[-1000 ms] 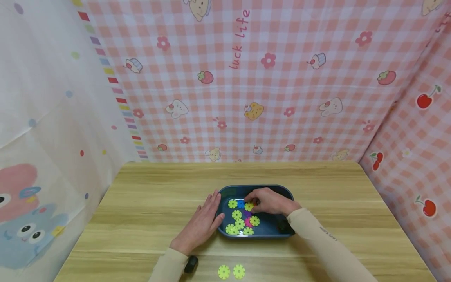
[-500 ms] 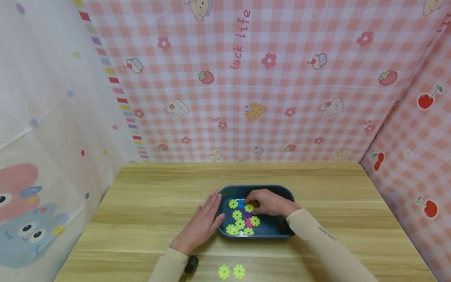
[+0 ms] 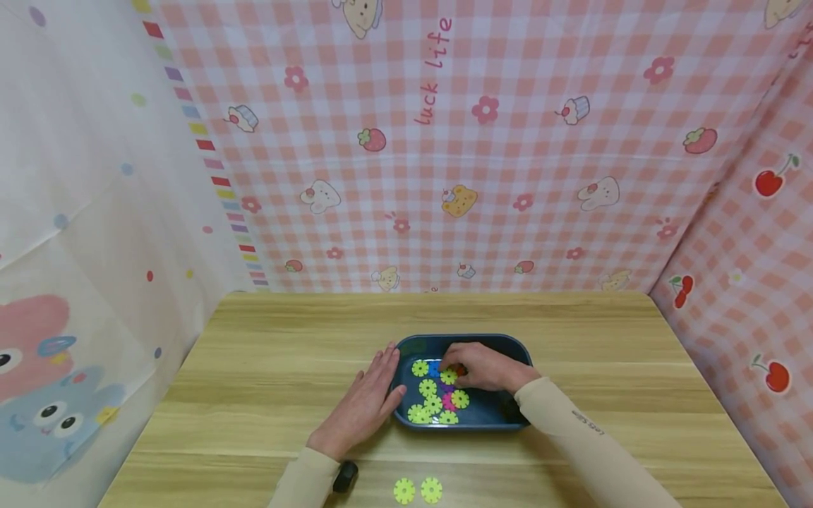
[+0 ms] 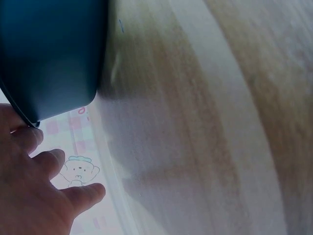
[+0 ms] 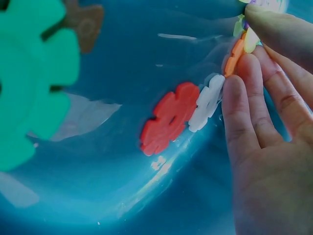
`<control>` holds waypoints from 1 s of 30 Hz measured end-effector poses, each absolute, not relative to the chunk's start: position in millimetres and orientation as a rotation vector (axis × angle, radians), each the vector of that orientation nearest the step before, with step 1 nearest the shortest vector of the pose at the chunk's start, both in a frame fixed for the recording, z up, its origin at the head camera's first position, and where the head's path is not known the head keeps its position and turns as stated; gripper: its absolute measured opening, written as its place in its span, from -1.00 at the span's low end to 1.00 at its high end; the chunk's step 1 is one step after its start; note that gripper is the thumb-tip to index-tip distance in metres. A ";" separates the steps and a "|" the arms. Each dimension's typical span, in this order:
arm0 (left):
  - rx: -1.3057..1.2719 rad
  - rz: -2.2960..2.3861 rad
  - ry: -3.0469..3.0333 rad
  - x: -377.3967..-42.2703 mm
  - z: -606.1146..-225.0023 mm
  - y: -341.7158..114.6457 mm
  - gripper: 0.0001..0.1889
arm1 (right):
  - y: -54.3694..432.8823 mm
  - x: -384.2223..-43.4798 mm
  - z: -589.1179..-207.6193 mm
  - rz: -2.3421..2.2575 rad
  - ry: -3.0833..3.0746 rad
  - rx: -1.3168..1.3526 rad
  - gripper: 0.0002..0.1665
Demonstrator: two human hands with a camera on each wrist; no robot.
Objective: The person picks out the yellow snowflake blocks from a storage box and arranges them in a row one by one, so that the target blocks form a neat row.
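A dark blue tray point(image 3: 460, 427) on the table holds several notched plastic snowflake discs, mostly yellow. My left hand point(image 3: 358, 409) lies along the tray's left end, fingers extended and touching the rim. Inside the tray, my right hand point(image 3: 485, 365) pinches a yellow snowflake disc point(image 3: 448, 377) between thumb and fingers. Beside it lie a blue disc point(image 3: 435, 369) and a pink disc point(image 3: 449, 402). In the right wrist view, an orange disc point(image 5: 234, 55), a white disc point(image 5: 207, 103) and a red disc point(image 5: 171, 119) lie near the fingers; much of the pinched disc is hidden.
Two yellow discs point(image 3: 417, 490) lie side by side at the table's front, below the tray. A large green disc point(image 5: 39, 73) looms close to the right wrist camera. Behind the wooden table point(image 3: 286, 367) hangs a pink checked cloth point(image 3: 406, 176).
The yellow disc at the right fingertips has shifted slightly toward the tray's front, and the right hand has moved a little with it. My left hand stays put.
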State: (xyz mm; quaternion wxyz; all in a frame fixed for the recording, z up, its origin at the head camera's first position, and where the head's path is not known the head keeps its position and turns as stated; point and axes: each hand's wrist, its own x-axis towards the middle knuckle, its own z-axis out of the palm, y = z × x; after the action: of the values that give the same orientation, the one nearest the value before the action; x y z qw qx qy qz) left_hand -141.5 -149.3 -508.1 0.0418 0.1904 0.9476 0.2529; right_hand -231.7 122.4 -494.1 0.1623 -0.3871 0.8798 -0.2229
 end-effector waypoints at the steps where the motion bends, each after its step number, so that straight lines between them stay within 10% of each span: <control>1: 0.583 0.773 2.901 -141.5 -508.1 -149.3 -0.29 | 122.5 -231.7 -494.0 -0.633 2.511 -1.106 -0.65; 30: 0.604 0.790 2.919 -140.3 -507.9 -149.4 -0.30 | 129.3 -225.7 -458.4 -0.696 2.553 -1.042 -0.65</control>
State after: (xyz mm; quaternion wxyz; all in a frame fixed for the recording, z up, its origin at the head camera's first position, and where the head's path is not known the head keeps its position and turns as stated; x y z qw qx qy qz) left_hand -140.3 -149.4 -507.9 0.0290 0.1957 0.9462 0.2561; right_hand -225.7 129.3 -458.4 0.1485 -0.3622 0.8878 -0.2420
